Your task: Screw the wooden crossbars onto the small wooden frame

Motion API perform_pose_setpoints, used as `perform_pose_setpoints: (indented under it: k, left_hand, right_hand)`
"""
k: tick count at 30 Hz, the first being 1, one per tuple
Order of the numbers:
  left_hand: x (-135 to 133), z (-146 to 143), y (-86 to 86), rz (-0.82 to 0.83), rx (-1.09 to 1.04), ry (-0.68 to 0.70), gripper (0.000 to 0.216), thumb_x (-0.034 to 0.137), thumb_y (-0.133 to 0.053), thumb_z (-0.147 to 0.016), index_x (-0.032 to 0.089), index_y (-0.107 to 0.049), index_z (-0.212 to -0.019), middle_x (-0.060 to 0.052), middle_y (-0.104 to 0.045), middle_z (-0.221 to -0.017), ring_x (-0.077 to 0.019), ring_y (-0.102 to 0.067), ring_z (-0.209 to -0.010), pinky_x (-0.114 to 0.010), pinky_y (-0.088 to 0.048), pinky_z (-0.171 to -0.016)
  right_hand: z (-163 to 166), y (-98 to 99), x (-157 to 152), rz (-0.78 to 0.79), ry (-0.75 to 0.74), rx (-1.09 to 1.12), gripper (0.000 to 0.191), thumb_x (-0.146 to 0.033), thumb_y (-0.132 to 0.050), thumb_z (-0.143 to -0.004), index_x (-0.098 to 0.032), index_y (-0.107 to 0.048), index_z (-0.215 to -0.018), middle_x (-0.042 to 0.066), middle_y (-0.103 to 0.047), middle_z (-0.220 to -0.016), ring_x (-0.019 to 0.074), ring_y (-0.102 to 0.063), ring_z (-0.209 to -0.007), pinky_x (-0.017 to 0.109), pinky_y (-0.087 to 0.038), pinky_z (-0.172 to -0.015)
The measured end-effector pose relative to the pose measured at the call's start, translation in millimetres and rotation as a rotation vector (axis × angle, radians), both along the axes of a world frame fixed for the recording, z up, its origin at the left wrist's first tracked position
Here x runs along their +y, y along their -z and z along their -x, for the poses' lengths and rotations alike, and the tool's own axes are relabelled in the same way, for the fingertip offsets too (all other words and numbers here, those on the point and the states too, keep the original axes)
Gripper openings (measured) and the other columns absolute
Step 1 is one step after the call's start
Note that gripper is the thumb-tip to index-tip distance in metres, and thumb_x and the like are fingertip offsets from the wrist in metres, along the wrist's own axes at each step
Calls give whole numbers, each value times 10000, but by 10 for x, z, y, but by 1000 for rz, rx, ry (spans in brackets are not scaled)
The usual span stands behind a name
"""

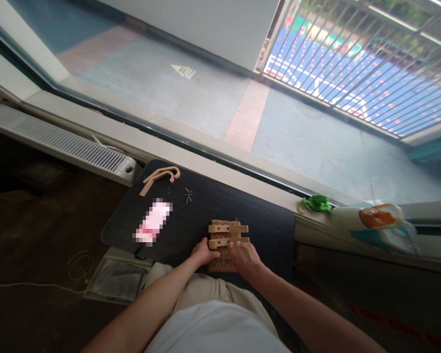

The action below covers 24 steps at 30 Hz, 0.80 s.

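Note:
A small wooden board (226, 245) with two wooden crossbars (228, 229) lies near the front edge of a black tabletop (264, 230). My left hand (203, 252) has its fingers curled on the left end of the nearer crossbar. My right hand (244, 255) rests closed on the board's right side, fingers pressed on the same bar. The lower part of the board is hidden under both hands.
Curved wooden strips (160, 175) lie at the tabletop's far left, tiny pieces (188, 194) beside them, and a blurred pink item (153, 222) nearer. A green object (318, 203) and a white-orange bottle (367, 217) sit on the window sill. A radiator grille (59, 142) runs along the left.

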<state>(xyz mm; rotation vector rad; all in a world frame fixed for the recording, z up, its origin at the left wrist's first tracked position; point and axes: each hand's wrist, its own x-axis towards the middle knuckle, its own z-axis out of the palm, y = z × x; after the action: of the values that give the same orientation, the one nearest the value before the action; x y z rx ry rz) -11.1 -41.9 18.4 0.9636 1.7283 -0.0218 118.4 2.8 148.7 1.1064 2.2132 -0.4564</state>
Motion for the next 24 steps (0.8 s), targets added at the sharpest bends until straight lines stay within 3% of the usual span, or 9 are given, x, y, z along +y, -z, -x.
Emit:
perform_pose_setpoints:
  k: [5, 8, 11, 14, 19, 21, 24]
  left_hand:
    - [26, 4, 2, 11, 12, 32, 396, 377, -668, -564, 192, -487, -865, -50, -658, -931, -209, -627, -840, -238, -480, -606]
    - [24, 8, -15, 0, 3, 27, 390, 376, -670, -570, 193, -491, -865, -49, -658, -932, -208, -628, -841, -235, -479, -605]
    - [11, 8, -39, -8, -4, 11, 399, 378, -672, -572, 192, -496, -878, -51, -658, -942, -206, -626, -856, -227, -475, -611]
    - [-3, 3, -57, -15, 0, 7, 409, 380, -670, -570, 191, -498, -890, -55, -656, -954, -210, -620, -876, -225, -472, -618]
    - [-8, 1, -59, -17, -4, 6, 401, 372, -665, -565, 192, -501, -883, -55, -655, -956, -216, -617, -881, -234, -472, -621]
    - [-5, 5, -51, -19, -11, 7, 402, 374, -666, -564, 191, -498, -880, -57, -655, -950, -216, -619, -868, -240, -474, -619]
    - [6, 10, -30, -17, -20, 7, 405, 379, -667, -565, 189, -492, -878, -55, -657, -937, -213, -624, -852, -243, -481, -615]
  right_hand:
    - [32, 100, -13, 0, 469, -26, 244, -230, -366, -835, -152, -595, -866, 120, -665, -837, 210, -629, -789, 292, -460, -646]
    - [-10, 102, 34, 62, 581, -49, 349, -282, -285, -866, -163, -609, -823, 129, -660, -885, 202, -627, -797, 280, -448, -635]
    - [-21, 16, 51, 49, 500, -39, 297, -289, -323, -853, -166, -589, -902, 125, -658, -891, 210, -622, -813, 300, -444, -653]
    - [21, -101, 42, -8, 284, -36, 252, -195, -400, -813, -177, -538, -1023, 113, -653, -878, 223, -620, -804, 320, -446, -641]
    - [33, -112, 49, -27, -51, -19, 270, -61, -349, -799, -111, -593, -905, 172, -624, -894, 242, -599, -838, 340, -446, -652]
    - [-8, -61, 47, -27, -59, -2, 275, -47, -360, -786, -91, -587, -934, 174, -626, -888, 236, -600, -831, 332, -448, -650]
    - [-79, 15, 20, -8, 106, -18, 258, -95, -361, -810, -122, -584, -936, 134, -650, -854, 213, -618, -794, 304, -449, -644]
